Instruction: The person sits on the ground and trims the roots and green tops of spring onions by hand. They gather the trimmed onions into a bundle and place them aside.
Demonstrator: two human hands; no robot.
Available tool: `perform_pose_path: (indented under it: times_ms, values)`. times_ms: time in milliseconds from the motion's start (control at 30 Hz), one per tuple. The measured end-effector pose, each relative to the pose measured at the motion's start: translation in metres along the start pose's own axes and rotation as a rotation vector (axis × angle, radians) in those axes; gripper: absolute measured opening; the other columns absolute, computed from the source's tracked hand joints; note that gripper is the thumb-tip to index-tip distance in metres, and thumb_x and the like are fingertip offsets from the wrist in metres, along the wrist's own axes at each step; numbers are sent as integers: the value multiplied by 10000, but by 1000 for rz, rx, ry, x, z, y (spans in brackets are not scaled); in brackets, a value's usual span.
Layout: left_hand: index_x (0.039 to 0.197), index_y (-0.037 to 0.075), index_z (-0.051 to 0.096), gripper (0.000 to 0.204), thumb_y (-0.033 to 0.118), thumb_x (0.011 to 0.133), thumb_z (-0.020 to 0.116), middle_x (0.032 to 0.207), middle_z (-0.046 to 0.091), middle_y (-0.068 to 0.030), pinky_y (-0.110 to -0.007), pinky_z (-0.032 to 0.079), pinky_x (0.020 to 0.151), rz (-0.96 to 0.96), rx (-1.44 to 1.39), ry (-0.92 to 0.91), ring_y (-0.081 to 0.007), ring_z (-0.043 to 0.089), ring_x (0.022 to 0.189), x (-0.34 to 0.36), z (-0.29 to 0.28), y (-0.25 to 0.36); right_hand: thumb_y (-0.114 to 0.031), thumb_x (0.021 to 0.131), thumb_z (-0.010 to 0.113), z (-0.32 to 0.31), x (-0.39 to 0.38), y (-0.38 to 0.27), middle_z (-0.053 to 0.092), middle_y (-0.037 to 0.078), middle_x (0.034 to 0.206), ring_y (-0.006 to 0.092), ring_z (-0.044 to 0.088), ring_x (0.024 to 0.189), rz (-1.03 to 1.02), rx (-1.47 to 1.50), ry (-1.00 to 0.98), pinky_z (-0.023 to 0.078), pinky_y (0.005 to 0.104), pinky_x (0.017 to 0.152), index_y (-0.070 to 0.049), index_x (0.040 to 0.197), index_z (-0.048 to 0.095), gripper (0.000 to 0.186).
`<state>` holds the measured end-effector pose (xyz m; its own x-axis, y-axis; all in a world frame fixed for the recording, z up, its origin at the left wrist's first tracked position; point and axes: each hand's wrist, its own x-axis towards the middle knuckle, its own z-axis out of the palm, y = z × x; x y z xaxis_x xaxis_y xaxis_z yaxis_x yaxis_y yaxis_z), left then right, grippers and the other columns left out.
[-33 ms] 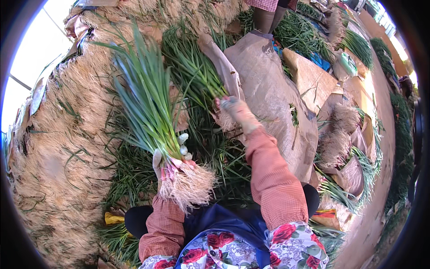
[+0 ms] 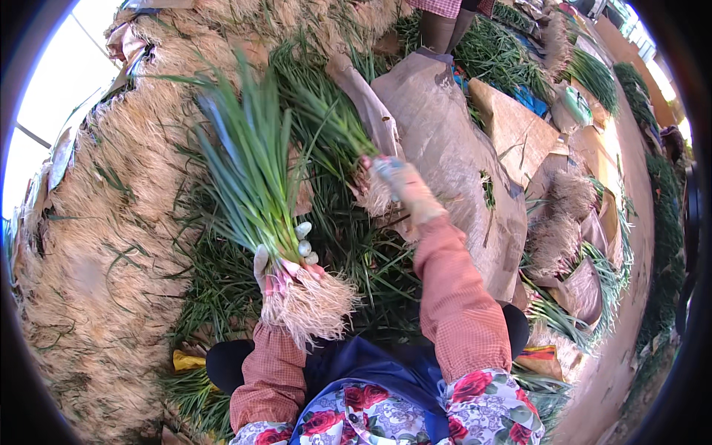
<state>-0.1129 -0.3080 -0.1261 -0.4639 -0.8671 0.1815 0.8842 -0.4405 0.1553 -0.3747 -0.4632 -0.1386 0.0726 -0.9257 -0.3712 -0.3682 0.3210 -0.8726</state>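
My left hand, pale-gloved, is closed around a large bunch of green onions, long leaves pointing up, pink bases and shaggy white roots toward me. Small white bulb-like pieces lie along its right side, partly covering my fingers. My right hand, smeared by motion, with something grey-blue on the fingers, is closed on the base of a second, smaller bunch of stalks, lying farther back beside a rolled tan sheet.
Straw-like roots cover the left. A large tan sheet lies right of centre. More onion bunches, a blue sheet and a green-white bundle are at right. Another person's legs stand at the top.
My right hand has moved slightly right and toward me, and its stalks look more blurred. The leaf tops of the bunch in my left hand have swayed a little to the right.
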Motion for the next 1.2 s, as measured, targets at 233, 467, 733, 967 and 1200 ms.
perform_pose_path:
  times_ms: [233, 467, 733, 967, 1200]
  values:
    - [1294, -137, 454, 662, 420, 940, 504, 1269, 525, -331, -487, 486, 1003, 189, 230, 402, -397, 527, 1225, 29, -2, -48, -370, 927, 647, 25, -56, 54, 638, -19, 835, 86, 549, 706, -22, 334, 60, 454, 253, 633, -34, 1037, 611, 355]
    - [1282, -93, 473, 500, 174, 872, 578, 1058, 636, -258, -471, 507, 958, 73, 109, 395, -367, 608, 1050, 40, -29, -48, -374, 861, 654, 21, -38, 116, 684, 91, 974, 309, 680, 824, -414, -273, 142, 536, 390, 685, -119, 1092, 601, 348]
    - [1246, -63, 509, 499, 271, 881, 572, 1115, 626, -249, -447, 549, 850, 106, -10, 445, -305, 630, 1028, 12, 10, -46, -271, 917, 649, 41, -87, 7, 622, 89, 1164, 165, 642, 789, -427, 236, -326, 523, 319, 730, -72, 1312, 510, 464]
    - [1211, -81, 526, 511, 296, 874, 599, 1115, 612, -249, -383, 552, 836, 66, 134, 479, -296, 664, 920, -17, -8, -38, -281, 943, 571, 55, -35, 65, 624, 64, 803, 244, 612, 716, -677, -488, 133, 499, 340, 653, -69, 980, 636, 225]
    - [1205, -136, 521, 546, 305, 885, 556, 969, 655, -272, -276, 571, 588, -28, 394, 510, -227, 671, 669, -3, -6, -49, -395, 900, 651, 71, -29, 33, 619, 32, 750, 93, 560, 580, -83, 264, -251, 454, 257, 515, -11, 1080, 604, 427]
